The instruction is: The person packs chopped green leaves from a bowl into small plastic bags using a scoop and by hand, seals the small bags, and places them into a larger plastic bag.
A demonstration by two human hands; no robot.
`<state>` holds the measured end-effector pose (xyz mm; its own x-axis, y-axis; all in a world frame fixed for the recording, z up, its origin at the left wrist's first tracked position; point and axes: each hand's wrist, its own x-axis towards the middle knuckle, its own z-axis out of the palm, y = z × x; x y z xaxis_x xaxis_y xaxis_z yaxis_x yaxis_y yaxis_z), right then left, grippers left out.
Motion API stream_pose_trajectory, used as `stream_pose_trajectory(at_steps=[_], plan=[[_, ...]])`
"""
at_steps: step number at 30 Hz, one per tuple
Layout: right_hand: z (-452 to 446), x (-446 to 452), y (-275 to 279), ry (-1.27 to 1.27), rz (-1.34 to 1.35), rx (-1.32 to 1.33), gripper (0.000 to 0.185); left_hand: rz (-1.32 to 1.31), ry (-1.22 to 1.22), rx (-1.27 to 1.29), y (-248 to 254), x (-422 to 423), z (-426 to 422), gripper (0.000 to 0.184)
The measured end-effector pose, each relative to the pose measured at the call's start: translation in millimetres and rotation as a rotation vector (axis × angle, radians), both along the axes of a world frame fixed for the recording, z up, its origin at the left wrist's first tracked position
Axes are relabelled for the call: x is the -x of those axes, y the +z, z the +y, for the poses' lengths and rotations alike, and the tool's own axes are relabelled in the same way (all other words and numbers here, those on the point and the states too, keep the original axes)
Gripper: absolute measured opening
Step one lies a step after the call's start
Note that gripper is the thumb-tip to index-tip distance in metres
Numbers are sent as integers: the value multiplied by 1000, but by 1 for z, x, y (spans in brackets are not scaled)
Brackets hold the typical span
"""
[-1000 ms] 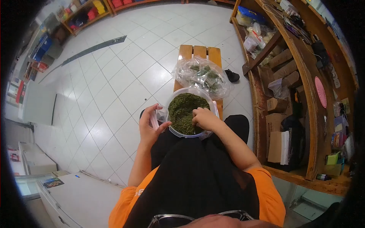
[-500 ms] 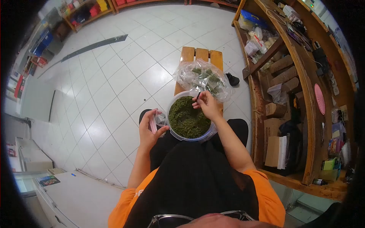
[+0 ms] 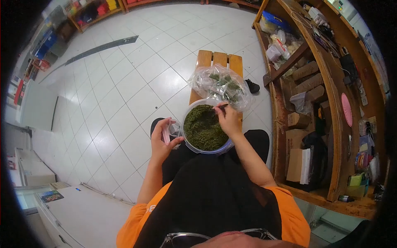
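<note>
A round clear tub [image 3: 189, 145] full of dark green dried herb [image 3: 202, 130] sits in front of my body at the near end of a wooden bench [image 3: 236, 64]. My left hand [image 3: 164, 138] holds a small clear plastic bag [image 3: 174, 129] open at the tub's left side. Over the tub's right part, my right hand [image 3: 225, 117] pinches a thin dark utensil, its lower end near the herb. Behind the tub lies a large clear bag [image 3: 223, 84] holding small packets of green material.
Wooden shelving [image 3: 273, 103] with boxes and bags runs along the right. A black shoe [image 3: 252, 86] is on the floor beside the bench. A white chest-like unit [image 3: 87, 215] stands at the lower left.
My right hand has come up from the near part of the herb to the tub's far right, and the dark utensil now shows. My left hand stays beside the tub with the small bag.
</note>
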<state>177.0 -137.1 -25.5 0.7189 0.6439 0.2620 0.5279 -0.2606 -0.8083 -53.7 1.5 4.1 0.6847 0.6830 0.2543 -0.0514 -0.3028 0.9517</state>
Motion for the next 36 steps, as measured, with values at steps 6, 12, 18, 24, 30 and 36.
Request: stream_pose_trajectory(at_steps=[6, 12, 18, 24, 30, 36], plan=[[10, 3, -45, -40, 426, -105, 10, 20, 20, 42, 12, -1, -1, 75], [13, 5, -65, 64, 542, -96, 14, 8, 18, 44, 2, -7, -3, 77], [-1, -11, -50, -107, 630, -238, 14, 78, -71, 75, 7, -21, -12, 77], [-28, -16, 21, -114, 700, -400, 15, 201, -126, -264, -4, -59, -25, 70], [-39, 19, 77, 44, -113, -295, 9, 204, -152, -219, -8, -81, -43, 64], [-38, 31, 70, 252, -104, -650, 13, 144, -123, -93, -19, -76, -42, 66]])
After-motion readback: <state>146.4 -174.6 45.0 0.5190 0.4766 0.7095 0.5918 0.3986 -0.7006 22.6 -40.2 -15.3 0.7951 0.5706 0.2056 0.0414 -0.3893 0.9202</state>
